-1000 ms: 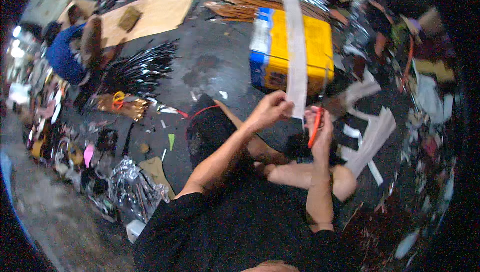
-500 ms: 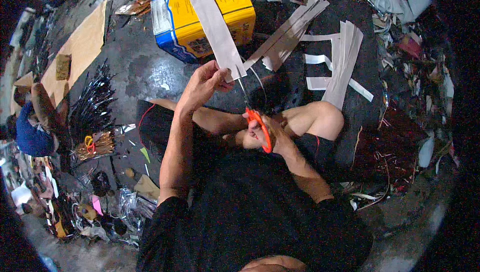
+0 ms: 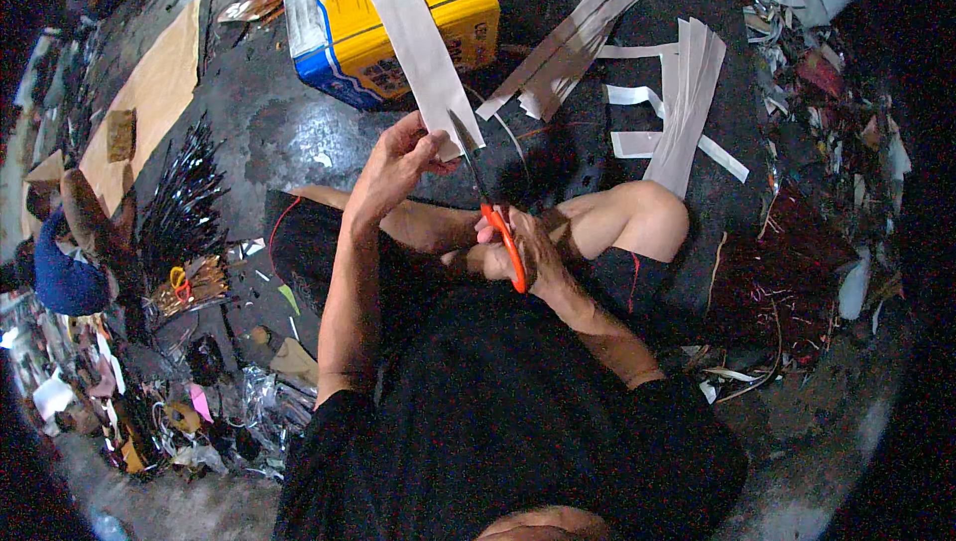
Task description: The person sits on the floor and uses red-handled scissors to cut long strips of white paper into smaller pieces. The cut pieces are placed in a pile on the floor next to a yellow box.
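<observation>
White strip point(image 3: 415, 48) pinched in your left hand point(image 3: 392, 168), scissors point(image 3: 509, 247) gripped in your right hand point(image 3: 534, 246); if the strip twists, the cut may run crooked.

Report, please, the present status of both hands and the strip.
Left hand holding white strip by near end. Right hand holding orange-handled scissors, blades at that end. Yellow-blue box behind strip; contact unclear.

A dark grey floor point(image 3: 239, 73) spreads across the middle, with a pale patch of light point(image 3: 311, 146) gleaming on it left of centre. A large tan sheet point(image 3: 164, 75) lies flat at the far left, while mixed scraps point(image 3: 179, 420) litter the near left and loose debris point(image 3: 819, 73) crowds the right side. Nearest, the floor looks paler and mottled.
</observation>
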Action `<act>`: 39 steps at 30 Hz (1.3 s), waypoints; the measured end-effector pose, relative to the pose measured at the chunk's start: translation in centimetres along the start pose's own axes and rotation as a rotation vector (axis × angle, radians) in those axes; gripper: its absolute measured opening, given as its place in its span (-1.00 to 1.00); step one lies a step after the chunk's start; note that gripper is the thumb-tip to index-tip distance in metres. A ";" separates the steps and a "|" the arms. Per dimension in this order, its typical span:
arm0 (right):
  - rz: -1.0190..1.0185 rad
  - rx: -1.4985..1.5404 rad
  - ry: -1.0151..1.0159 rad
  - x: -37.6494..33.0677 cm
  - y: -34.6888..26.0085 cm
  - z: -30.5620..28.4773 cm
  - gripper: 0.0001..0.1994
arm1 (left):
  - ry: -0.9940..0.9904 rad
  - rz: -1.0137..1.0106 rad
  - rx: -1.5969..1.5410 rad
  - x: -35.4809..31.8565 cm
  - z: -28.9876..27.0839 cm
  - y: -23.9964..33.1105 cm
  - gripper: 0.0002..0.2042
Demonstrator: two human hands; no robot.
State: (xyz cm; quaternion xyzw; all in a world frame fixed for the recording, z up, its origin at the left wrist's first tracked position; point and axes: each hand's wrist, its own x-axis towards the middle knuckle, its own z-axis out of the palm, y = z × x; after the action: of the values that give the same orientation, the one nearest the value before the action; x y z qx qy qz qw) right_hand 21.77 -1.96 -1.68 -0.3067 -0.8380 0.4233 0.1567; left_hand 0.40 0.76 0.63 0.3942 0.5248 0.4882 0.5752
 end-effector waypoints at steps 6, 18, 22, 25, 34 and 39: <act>0.128 0.197 0.256 -1.0 2.4 2.6 -0.71 | -0.066 -0.002 0.069 -0.1 0.6 0.6 -0.75; 0.244 0.626 0.148 0.2 -2.0 -0.9 -0.63 | -0.062 -0.064 0.101 0.6 -0.2 0.8 -0.74; 0.237 0.528 0.112 1.2 -0.5 -0.1 -0.54 | -0.117 -0.078 0.106 -0.1 0.3 -0.7 -0.78; 0.173 0.490 0.172 0.9 -0.8 0.4 -0.53 | -0.109 -0.009 0.055 -0.1 0.4 -1.8 -0.77; 0.555 1.197 -0.101 0.7 3.8 0.7 -0.58 | -0.109 -0.061 0.086 0.0 0.2 -1.4 -0.77; 0.087 0.603 0.253 1.0 1.4 2.0 -0.62 | 0.003 0.003 0.164 -0.6 1.1 -0.7 -0.74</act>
State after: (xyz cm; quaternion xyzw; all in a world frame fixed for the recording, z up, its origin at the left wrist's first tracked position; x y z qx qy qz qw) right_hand 20.50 -1.86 -4.01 -0.3323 -0.6350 0.6170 0.3249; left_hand 1.65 0.11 0.24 0.4404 0.5631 0.4449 0.5394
